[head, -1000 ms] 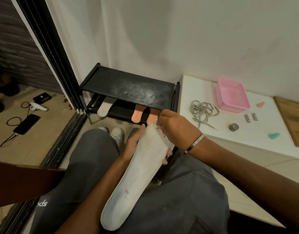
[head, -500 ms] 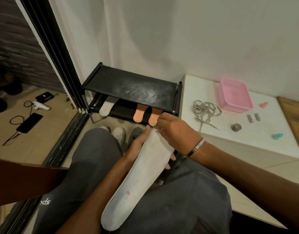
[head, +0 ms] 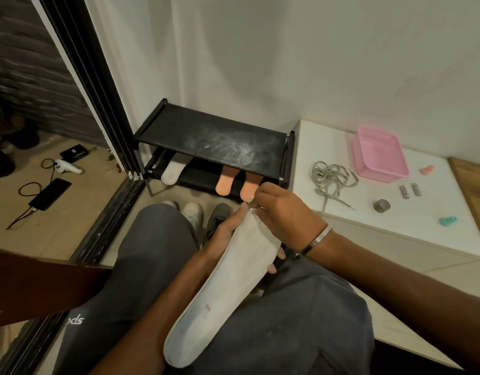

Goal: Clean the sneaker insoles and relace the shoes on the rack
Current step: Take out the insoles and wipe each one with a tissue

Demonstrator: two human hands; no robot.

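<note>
Resting over the lap: white insole (head: 228, 288), cradled from beneath by left hand (head: 228, 234), fingers curled round its edges; right hand (head: 285, 212) pinches its toe end. Rack (head: 214, 142) beyond; laces (head: 331, 177) on platform (head: 369, 212).
</note>
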